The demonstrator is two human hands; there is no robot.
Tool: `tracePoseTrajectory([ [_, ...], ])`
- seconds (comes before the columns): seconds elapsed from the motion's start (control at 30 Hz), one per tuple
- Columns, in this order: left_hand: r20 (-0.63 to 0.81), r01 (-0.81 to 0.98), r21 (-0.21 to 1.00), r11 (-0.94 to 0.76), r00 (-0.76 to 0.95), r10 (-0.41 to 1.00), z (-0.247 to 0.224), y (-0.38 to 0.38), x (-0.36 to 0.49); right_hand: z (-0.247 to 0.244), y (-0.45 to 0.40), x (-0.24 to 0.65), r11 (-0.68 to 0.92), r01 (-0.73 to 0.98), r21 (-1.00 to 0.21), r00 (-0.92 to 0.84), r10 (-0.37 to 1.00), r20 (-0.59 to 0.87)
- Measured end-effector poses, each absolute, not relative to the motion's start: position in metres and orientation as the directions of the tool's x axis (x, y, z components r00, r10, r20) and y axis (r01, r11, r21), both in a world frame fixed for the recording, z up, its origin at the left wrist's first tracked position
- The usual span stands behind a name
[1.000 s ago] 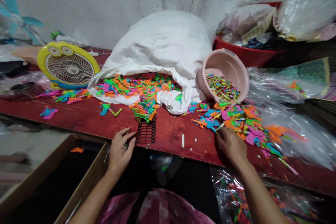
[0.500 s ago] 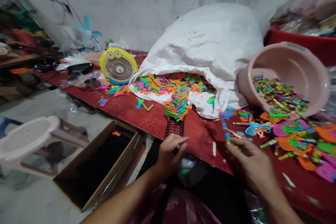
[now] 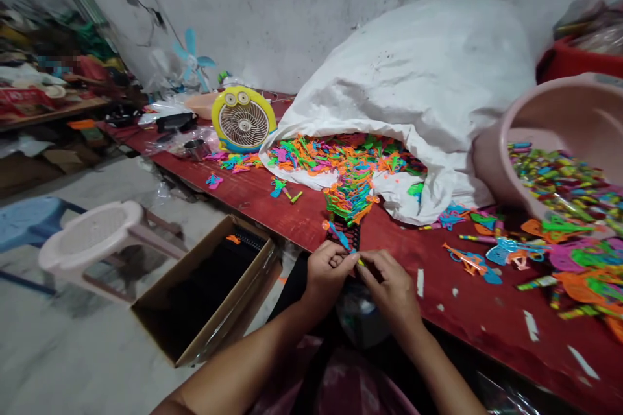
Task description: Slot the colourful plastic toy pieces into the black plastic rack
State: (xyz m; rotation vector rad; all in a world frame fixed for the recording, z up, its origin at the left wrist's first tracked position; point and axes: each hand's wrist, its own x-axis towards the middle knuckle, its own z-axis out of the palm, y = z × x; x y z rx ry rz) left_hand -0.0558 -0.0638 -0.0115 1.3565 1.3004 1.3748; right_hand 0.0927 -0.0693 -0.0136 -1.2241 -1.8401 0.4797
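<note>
Both my hands meet at the table's front edge, around a small blue and yellow stick-like piece [image 3: 342,237]. My left hand [image 3: 331,272] pinches it from the left, fingers curled. From the right, my right hand [image 3: 390,279] grips its yellow lower end between thumb and fingers. Just beyond the hands is a black grid rack [image 3: 351,233], partly hidden by them. A pile of colourful flat plastic pieces [image 3: 351,198] sits at the rack's far end, spilling from the open mouth of a large white sack [image 3: 418,71].
On the right, a pink tub [image 3: 496,155] holds small wrapped sticks, with loose plastic pieces [image 3: 584,279] before it. A yellow fan [image 3: 244,123] stands on the red table [image 3: 233,191]. Below left are an open carton [image 3: 204,331] and stools [image 3: 92,240]. Farther left is a person [image 3: 92,69].
My right hand has moved left with the blue and yellow piece, which is now between both hands. The camera view has turned left, so the scene sits farther right.
</note>
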Motion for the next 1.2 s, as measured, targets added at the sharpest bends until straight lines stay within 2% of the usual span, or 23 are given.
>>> tracePoseTrajectory([
  [0.1, 0.225, 0.2, 0.961, -0.193, -0.152, 0.962, -0.012, -0.063, -0.052, -0.014, -0.069, 0.089, 0.46, 0.674, -0.578, -0.159, 0.854, 0.495],
  [0.17, 0.286, 0.279, 0.931, -0.235, -0.159, 0.945, -0.013, -0.062, -0.049, -0.014, -0.067, 0.087, 0.436, 0.697, -0.568, -0.151, 0.865, 0.479],
  [0.3, 0.36, 0.358, 0.881, -0.309, -0.085, 0.929, -0.016, -0.06, -0.047, -0.013, -0.059, 0.092, 0.385, 0.617, -0.686, -0.124, 0.909, 0.398],
  [0.4, 0.44, 0.363, 0.841, -0.401, -0.028, 0.897, -0.013, -0.056, -0.058, -0.01, -0.046, 0.106, 0.245, 0.521, -0.818, 0.0, 0.958, 0.287],
  [0.5, 0.547, 0.404, 0.801, -0.442, -0.191, 0.815, 0.001, -0.043, -0.078, -0.008, -0.029, 0.124, 0.061, 0.442, -0.895, 0.15, 0.979, 0.141],
  [0.6, 0.598, 0.452, 0.777, -0.438, -0.315, 0.737, 0.013, -0.017, -0.099, -0.006, -0.015, 0.134, -0.016, 0.422, -0.906, 0.169, 0.984, 0.061],
  [0.73, 0.495, 0.347, 0.842, -0.413, -0.19, 0.848, 0.01, 0.016, -0.107, -0.003, -0.007, 0.128, 0.014, 0.395, -0.918, 0.113, 0.991, 0.064],
  [0.9, 0.342, 0.282, 0.909, -0.308, -0.079, 0.937, -0.003, 0.014, -0.09, -0.002, -0.01, 0.121, 0.1, 0.236, -0.967, 0.04, 0.993, 0.113],
  [1.03, 0.302, 0.283, 0.923, -0.262, -0.106, 0.947, -0.005, -0.009, -0.073, -0.002, -0.016, 0.137, 0.037, 0.177, -0.983, 0.093, 0.994, 0.054],
  [1.13, 0.237, 0.186, 0.955, -0.23, -0.015, 0.971, -0.004, -0.03, -0.061, 0.0, -0.023, 0.155, -0.036, 0.192, -0.981, 0.162, 0.987, -0.004],
  [1.2, 0.234, 0.208, 0.95, -0.233, 0.021, 0.972, 0.0, -0.043, -0.057, 0.001, -0.028, 0.167, -0.055, 0.177, -0.983, 0.194, 0.981, -0.02],
])
